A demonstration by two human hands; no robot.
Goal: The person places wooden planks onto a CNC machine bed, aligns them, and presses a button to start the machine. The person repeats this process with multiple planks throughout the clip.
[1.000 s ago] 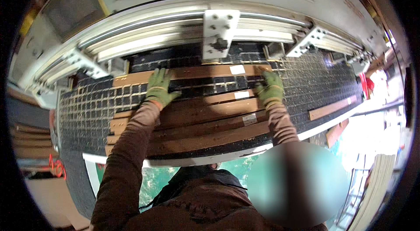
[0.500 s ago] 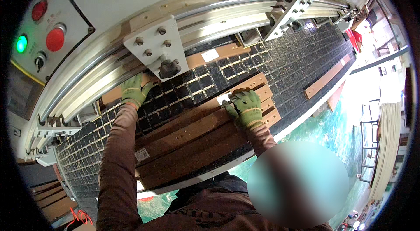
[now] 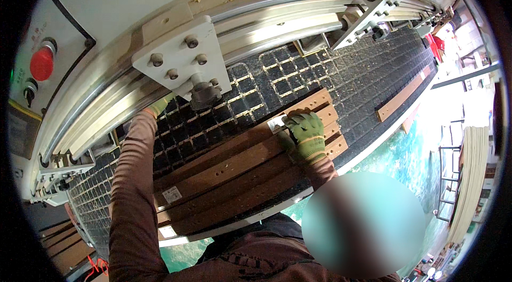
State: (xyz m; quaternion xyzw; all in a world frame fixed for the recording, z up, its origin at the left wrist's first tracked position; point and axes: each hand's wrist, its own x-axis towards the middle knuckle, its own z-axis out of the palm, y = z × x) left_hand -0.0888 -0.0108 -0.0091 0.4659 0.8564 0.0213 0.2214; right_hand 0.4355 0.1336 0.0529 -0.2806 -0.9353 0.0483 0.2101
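Note:
Both my hands wear green knit gloves. My right hand (image 3: pixel 306 133) lies on a row of brown boards (image 3: pixel 240 167) with drilled holes near their right ends. Its fingers curl over the edge of one board, beside a white label (image 3: pixel 277 123). My left hand (image 3: pixel 160 105) reaches in beneath the machine's metal rail at the back left. Only part of that glove shows; the rail hides its fingers, so what they touch is out of sight. The boards lie side by side on a black gridded bed (image 3: pixel 213 128), close to my body.
A white bracket with bolts and a black knob (image 3: pixel 205 95) overhangs the bed between my hands. Another bracket (image 3: pixel 365 21) stands farther right. A separate brown board (image 3: pixel 400 98) lies along the bed's right edge. A control panel with a red button (image 3: pixel 44 60) is at the left.
The brown board that lay along the back under the rail is no longer visible. My left hand has gone farther under the rail. My right hand stays on the near boards.

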